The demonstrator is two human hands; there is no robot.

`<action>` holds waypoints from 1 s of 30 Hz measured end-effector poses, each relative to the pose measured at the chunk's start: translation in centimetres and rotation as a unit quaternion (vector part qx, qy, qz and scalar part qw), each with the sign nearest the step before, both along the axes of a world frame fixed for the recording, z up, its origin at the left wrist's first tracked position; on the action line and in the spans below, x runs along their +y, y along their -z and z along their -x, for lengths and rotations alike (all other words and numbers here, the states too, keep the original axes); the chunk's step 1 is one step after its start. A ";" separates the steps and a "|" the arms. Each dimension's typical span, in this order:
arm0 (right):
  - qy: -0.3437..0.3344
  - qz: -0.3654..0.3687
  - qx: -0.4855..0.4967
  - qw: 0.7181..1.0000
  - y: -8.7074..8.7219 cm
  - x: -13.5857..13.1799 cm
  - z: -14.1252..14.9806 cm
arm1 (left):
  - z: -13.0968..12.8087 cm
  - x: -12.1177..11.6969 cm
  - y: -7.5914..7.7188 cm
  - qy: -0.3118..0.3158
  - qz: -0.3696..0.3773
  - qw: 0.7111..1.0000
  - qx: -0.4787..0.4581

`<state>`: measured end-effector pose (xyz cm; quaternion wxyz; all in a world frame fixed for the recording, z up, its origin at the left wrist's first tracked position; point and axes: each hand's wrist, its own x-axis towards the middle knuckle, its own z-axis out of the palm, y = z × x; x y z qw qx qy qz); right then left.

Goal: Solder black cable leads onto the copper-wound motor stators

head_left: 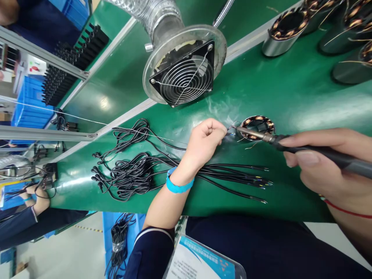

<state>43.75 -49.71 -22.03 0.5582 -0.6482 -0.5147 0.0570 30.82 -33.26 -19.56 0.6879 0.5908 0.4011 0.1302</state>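
On a green bench, black cables lie bundled.

I have one view, worn on the head, looking forward and steeply down onto the green table from close above its near edge. It takes in both hands and the wearer's lap at the bottom, and reaches left to a neighbouring workplace. No second view shares any of it.

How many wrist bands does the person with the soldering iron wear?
2: a blue band at the wrist of the left hand, a red band at that of the right hand.
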 end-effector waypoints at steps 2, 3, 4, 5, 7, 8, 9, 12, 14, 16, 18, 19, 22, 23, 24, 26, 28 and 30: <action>-0.002 0.000 -0.002 1.000 0.0 0.0 0.0 | 0.0 0.0 0.0 -0.002 0.002 1.000 -0.002; 0.001 0.004 -0.001 1.000 0.1 -0.1 0.0 | 0.0 0.0 -0.1 -0.001 0.003 1.000 0.000; 0.005 0.008 -0.001 1.000 0.2 -0.1 -0.1 | -0.1 -0.1 -0.1 -0.001 0.003 1.000 0.002; 0.007 0.015 0.001 1.000 0.3 -0.3 -0.3 | -0.1 -0.1 -0.1 0.001 0.003 1.000 0.005; 0.006 0.024 0.002 1.000 0.6 -0.5 -0.7 | 0.0 -0.1 -0.2 0.004 0.000 1.000 0.007; -0.001 0.032 -0.001 0.999 0.7 -0.5 -0.9 | 0.0 -0.1 -0.2 0.005 -0.001 1.000 0.007; -0.014 0.044 -0.005 0.999 0.7 -0.5 -1.1 | 0.0 -0.1 -0.2 0.006 -0.002 1.000 0.008; -0.030 0.063 -0.015 0.997 0.1 -0.1 -1.1 | -0.1 -0.1 -0.2 0.007 -0.004 1.000 0.017; -0.029 0.067 -0.031 0.997 -0.7 0.4 -0.7 | -0.1 -0.1 -0.2 0.007 -0.005 1.000 0.020; -0.029 0.080 -0.055 0.995 -1.8 0.9 -0.2 | -0.1 -0.1 -0.3 0.008 -0.005 1.000 0.019; -0.034 0.105 -0.069 0.991 -2.8 1.4 0.0 | -0.1 -0.1 -0.3 0.010 -0.005 1.000 0.016; -0.034 0.116 -0.069 0.990 -3.1 1.7 0.0 | -0.1 -0.1 -0.3 0.011 -0.005 1.000 0.015; -0.016 0.138 -0.065 0.988 -3.1 2.5 -0.3 | -0.1 -0.1 -0.2 0.010 -0.006 1.000 0.012; -0.010 0.143 -0.070 0.987 -2.9 2.8 -0.4 | -0.1 -0.1 -0.2 0.009 -0.007 1.000 0.011; -0.009 0.144 -0.080 0.986 -2.5 3.2 -0.5 | -0.1 -0.1 -0.2 0.007 -0.009 1.000 0.011; -0.016 0.140 -0.102 0.985 -1.7 3.8 -0.5 | -0.1 -0.1 -0.2 0.006 -0.010 1.000 0.011; -0.024 0.129 -0.107 0.986 -1.0 4.1 -0.5 | -0.1 -0.1 -0.2 0.006 -0.010 1.000 0.013; -0.015 0.119 -0.094 0.988 -0.6 4.2 -0.3 | -0.1 -0.1 -0.3 0.007 -0.010 1.000 0.015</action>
